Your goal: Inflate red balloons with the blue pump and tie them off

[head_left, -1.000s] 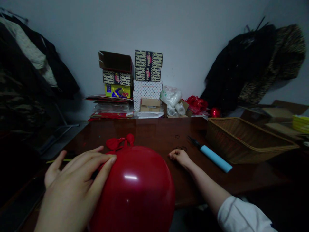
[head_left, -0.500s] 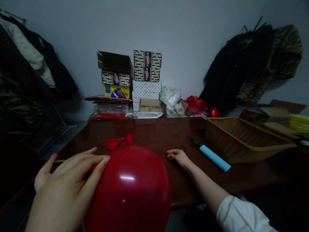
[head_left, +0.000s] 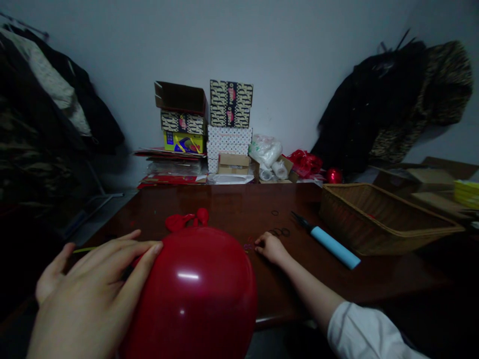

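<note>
An inflated red balloon fills the lower middle of the view. Its neck end is pinched between the thumb and forefinger of my left hand. On the tabletop, my right hand has its fingertips drawn together beside some small coloured bands; whatever they hold, if anything, is too small to make out. Several dark rings, like hair ties, lie just behind that hand. Limp red balloons rest behind the inflated one. To the right lies a light-blue hand pump with a black nozzle.
A wicker basket stands at the table's right side. Along the far edge are stacked boxes, plastic bags and red ribbon-like material. Dark coats hang at the right, with more clothes at the left.
My right hand has drawn slightly nearer and left on the tabletop, uncovering small coloured bands. The balloon and my left hand sit a little further left in view; the camera has shifted slightly.
</note>
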`<state>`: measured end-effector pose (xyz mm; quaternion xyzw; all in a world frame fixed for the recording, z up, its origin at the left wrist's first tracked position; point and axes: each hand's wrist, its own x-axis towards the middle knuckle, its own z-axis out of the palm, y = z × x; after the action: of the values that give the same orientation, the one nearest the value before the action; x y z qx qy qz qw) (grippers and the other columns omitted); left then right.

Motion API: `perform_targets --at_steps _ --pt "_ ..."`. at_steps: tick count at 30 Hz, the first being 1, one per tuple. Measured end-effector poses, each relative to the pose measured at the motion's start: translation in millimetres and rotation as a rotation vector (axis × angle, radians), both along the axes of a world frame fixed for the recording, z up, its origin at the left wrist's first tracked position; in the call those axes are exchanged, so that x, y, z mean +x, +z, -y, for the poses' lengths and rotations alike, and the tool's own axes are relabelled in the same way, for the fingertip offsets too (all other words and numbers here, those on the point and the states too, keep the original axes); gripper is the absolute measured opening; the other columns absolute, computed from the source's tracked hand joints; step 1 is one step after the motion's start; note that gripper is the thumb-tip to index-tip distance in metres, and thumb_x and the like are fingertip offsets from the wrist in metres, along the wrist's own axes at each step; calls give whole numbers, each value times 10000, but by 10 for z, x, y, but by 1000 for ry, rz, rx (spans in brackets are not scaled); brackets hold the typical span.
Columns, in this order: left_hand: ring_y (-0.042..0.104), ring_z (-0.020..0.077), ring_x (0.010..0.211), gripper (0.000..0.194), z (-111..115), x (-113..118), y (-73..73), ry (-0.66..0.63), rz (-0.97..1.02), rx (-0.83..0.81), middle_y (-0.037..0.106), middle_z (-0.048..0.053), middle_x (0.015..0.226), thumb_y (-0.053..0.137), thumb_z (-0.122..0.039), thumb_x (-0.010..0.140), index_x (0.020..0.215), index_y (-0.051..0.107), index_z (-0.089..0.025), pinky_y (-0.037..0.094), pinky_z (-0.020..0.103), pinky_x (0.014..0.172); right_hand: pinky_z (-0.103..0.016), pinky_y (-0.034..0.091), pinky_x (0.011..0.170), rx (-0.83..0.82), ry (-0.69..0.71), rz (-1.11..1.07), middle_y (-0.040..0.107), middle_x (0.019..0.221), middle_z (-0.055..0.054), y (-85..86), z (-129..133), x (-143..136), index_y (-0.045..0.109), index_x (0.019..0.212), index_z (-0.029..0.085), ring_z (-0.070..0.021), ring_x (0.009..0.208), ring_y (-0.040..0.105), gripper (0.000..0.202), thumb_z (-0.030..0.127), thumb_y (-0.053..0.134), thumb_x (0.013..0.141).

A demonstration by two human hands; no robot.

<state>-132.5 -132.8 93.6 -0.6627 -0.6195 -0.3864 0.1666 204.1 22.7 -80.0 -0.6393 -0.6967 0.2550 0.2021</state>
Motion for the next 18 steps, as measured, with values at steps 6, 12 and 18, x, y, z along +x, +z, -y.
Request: perform_targets --at_steps 6,12,18 --pt "602 278 1047 168 43 25 62 -71 -73 63 688 -37 1022 533 -387 833 931 651 -316 248 544 1064 -411 509 838 53 5 -17 561 1197 -85 58 58 -67 545 1179 176 -206 997 588 307 336 550 917" --pt "556 284 1139 158 47 213 185 -205 -117 27 698 -38 1022 514 -361 851 901 663 -343 228 547 1077 -410 517 817 75 23 -245 572 1169 -78 353 102 -36 541 1178 163 -207 976 597 321 341 558 912" --pt "433 300 1267 123 -44 485 216 -360 -135 92 629 -1 1216 569 -328 827 852 687 -304 231 570 1069 -282 449 793 191 229 -481 663 893 -33 1315 409 -205 641 881 166 -163 855 602 263 419 569 873"
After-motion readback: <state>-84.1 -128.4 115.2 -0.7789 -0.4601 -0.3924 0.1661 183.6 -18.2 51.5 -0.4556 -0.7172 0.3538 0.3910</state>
